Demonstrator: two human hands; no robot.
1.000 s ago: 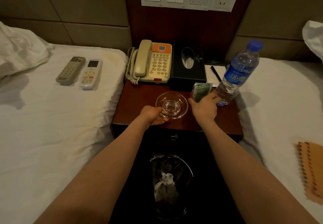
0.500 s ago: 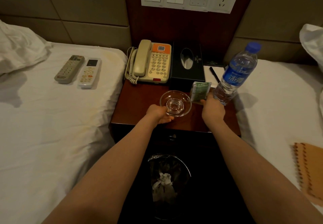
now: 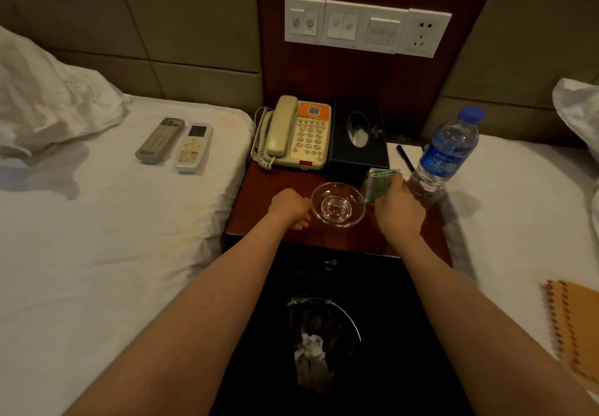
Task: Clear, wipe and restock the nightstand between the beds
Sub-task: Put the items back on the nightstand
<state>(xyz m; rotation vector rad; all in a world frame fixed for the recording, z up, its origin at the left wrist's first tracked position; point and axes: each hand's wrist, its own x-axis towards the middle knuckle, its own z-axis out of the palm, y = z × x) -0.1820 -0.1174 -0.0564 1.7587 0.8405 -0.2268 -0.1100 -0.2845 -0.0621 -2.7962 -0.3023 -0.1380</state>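
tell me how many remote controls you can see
2. A grey remote and a white remote lie side by side on the left bed, the white one nearer the nightstand. Others may be hidden under bedding.

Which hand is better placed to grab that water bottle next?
Probably the right. The right hand holds the green packets, next to the water bottle; the left hand is at the glass dish, farther away.
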